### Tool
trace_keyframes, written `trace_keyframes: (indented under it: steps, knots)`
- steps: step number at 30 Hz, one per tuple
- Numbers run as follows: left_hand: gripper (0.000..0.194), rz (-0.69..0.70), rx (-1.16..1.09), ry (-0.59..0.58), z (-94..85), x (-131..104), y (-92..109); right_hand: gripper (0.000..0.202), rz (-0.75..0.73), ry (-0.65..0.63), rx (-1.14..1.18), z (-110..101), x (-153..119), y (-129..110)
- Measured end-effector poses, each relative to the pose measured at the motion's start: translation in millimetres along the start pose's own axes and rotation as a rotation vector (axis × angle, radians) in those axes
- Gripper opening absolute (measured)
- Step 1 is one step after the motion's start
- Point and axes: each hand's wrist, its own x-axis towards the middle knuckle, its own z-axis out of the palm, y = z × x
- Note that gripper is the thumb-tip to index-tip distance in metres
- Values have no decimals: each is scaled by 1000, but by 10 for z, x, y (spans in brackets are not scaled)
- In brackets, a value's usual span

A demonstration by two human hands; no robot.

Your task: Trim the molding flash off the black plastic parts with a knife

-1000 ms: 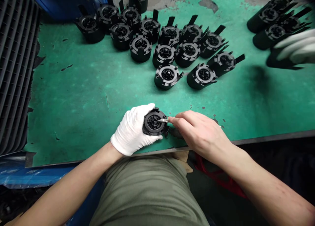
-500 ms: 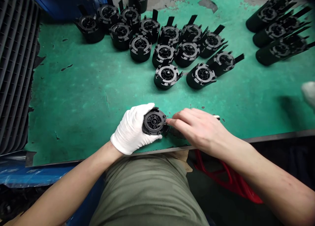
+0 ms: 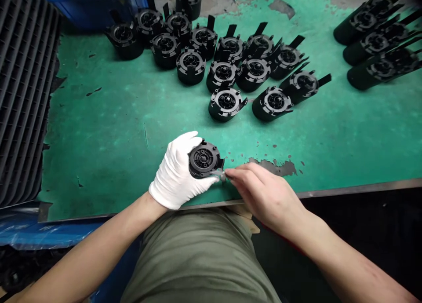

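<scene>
A round black plastic part [image 3: 203, 158] with a ringed, spoked face is gripped by my left hand [image 3: 178, 173], which wears a white glove and wraps round its left side. My bare right hand [image 3: 263, 188] is closed at the part's lower right edge, its fingertips pinching a small metallic item [image 3: 223, 176]. What exactly that item is cannot be made out. Beyond my hands, several similar black parts [image 3: 227, 101] stand on the green tabletop [image 3: 112, 131], many with a thin tab sticking up.
More black cylinders [image 3: 362, 76] lie or lean at the back right. A blue bin [image 3: 99, 12] sits at the back left, beside a black ribbed stack [image 3: 23, 96] on the left. The table's front edge [image 3: 346, 188] runs just in front of my body.
The round part has turned in my left hand and shifted slightly up and left. My right hand has moved down to its lower right edge. The pale object at the right edge is out of view.
</scene>
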Motion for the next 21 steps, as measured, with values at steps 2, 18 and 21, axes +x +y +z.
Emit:
trace_keyframes:
  steps: [2, 18, 21]
  knots:
    - [99, -72, -69, -29, -12, -8, 11, 22, 30, 37, -71, 34, 34, -37]
    - [99, 28, 1, -68, 9, -16, -40, 27, 29, 47, -264, 35, 87, -12]
    - [100, 25, -1, -66, 12, -22, -45, 27, 29, 47, -251, 44, 81, -7]
